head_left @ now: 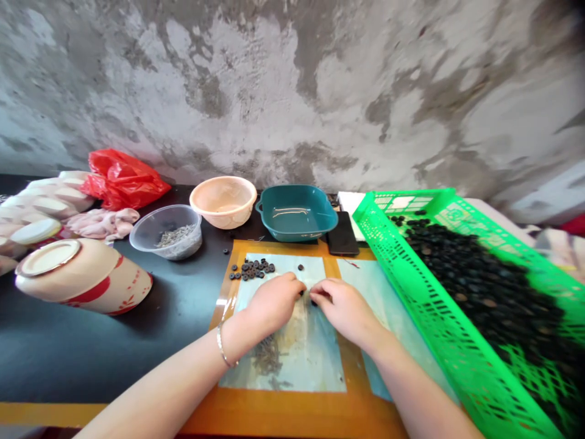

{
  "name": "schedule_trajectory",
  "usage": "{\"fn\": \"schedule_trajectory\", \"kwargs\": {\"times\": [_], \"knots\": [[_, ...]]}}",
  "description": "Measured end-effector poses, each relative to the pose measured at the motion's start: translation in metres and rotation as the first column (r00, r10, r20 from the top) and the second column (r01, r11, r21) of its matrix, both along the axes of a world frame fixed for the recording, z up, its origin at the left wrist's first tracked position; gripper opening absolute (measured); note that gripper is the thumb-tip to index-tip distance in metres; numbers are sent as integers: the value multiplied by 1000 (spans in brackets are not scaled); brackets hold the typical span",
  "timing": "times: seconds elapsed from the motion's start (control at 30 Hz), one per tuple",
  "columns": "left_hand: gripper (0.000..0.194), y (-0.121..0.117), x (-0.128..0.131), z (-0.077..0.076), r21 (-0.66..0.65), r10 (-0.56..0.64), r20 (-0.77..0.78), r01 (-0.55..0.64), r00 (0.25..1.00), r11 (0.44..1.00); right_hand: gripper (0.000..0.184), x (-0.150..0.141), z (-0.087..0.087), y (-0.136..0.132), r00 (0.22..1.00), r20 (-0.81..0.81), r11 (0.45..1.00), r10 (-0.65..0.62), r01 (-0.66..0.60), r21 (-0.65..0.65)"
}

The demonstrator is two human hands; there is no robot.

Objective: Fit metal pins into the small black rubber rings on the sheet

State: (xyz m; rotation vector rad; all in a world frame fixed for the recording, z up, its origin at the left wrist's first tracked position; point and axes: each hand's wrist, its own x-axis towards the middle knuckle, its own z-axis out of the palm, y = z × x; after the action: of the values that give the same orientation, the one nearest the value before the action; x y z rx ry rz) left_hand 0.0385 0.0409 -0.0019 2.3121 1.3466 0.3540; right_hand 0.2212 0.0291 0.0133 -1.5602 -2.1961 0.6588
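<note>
small black rings [251,269], light and seemingly stiff, best pinched by the edge, lie clustered on an orange-bordered mat [274,408] as the left hand [273,303] and right hand [345,308] meet just beside them, fingers curled narrow, any grip hidden, near a green basket [425,311]

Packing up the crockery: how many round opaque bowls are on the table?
2: a peach bowl at the back, and a red-patterned cream bowl tipped on its side at left. The pale stack far left may hide more.
</note>
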Motion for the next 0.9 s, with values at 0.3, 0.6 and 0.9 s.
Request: {"fn": "schedule_trajectory", "kwargs": {"times": [0.3,0.6,0.9], "knots": [[25,-3,-21,5,-702,518,527,2,674,712,11,1,6,-2,972,-221,996,-83,71,-63],[18,-8,-21,-5,-152,176,212,-145,961,978,12,0,1,1,962,-250,992,-110,91,-85],[27,17,-38,-4,377,199,-82,-155,976,913,12,-1,3,0,967,-221,990,-126,108,-95]]}}
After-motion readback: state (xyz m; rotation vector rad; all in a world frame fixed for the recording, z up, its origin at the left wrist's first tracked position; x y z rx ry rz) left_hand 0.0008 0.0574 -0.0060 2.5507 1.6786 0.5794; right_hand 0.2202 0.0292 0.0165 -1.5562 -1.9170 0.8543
